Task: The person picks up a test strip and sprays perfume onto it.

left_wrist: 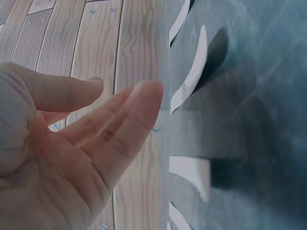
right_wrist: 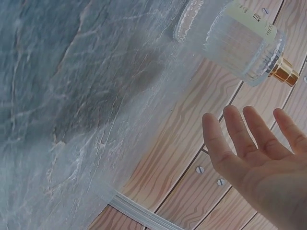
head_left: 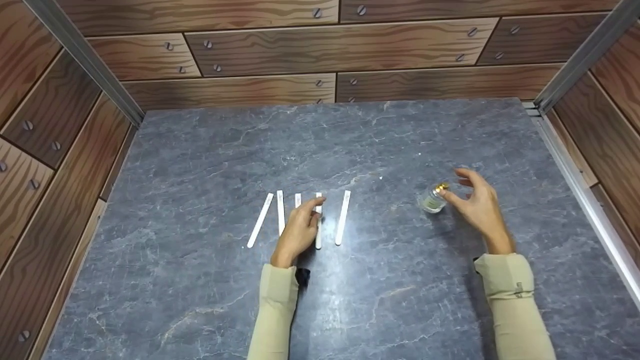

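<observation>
Several slim white paper strips lie in a loose row on the table, small dark print at their far ends. Over the middle of that row hovers my left hand (head_left: 298, 229), fingers loosely bent and holding nothing; it hides part of the third strip (head_left: 298, 199) and overlaps the fourth strip (head_left: 318, 240). In the left wrist view, the curved strips (left_wrist: 192, 72) lie beyond the fingertips. To the right stands a clear glass perfume bottle (head_left: 433, 202) with a pale label and gold sprayer top (right_wrist: 285, 73). My right hand (head_left: 479, 205) is spread beside it, fingers apart from the glass.
The grey marbled table (head_left: 200, 285) is bounded by wood-patterned panels (head_left: 260, 50) at the back and sides. A metal rail (head_left: 590, 205) runs along the right edge. Tiny white specks (head_left: 380, 177) lie between the strips and the bottle.
</observation>
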`<state>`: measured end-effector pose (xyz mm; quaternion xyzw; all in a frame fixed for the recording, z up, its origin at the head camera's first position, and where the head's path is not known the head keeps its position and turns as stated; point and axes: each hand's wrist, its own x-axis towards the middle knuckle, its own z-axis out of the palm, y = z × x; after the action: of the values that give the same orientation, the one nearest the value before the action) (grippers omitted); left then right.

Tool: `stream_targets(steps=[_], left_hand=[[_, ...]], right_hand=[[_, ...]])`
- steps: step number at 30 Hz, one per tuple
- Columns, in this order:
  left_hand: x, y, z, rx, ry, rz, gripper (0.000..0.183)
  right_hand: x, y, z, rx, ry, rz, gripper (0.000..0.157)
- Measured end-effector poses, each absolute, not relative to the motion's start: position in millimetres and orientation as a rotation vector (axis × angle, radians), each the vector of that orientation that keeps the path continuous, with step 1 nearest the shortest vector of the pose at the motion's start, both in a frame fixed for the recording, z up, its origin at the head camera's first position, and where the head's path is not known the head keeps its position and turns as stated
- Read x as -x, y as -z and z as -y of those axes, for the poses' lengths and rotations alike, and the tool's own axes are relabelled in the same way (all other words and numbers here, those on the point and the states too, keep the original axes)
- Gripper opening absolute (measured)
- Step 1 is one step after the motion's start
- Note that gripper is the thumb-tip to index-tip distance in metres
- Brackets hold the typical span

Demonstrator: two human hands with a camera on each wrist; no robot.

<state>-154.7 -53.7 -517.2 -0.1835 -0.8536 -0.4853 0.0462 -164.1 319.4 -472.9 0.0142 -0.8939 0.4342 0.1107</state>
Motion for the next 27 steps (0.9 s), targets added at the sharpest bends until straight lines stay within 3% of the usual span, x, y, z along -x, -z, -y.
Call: stream_targets(steps=[27], left_hand=[[152.0, 523.9, 38.8, 0.557, 1.571, 2.673, 0.041]], right_hand=[[168.3, 468.5, -317.1, -0.076, -1.238, 2.646, 0.058]])
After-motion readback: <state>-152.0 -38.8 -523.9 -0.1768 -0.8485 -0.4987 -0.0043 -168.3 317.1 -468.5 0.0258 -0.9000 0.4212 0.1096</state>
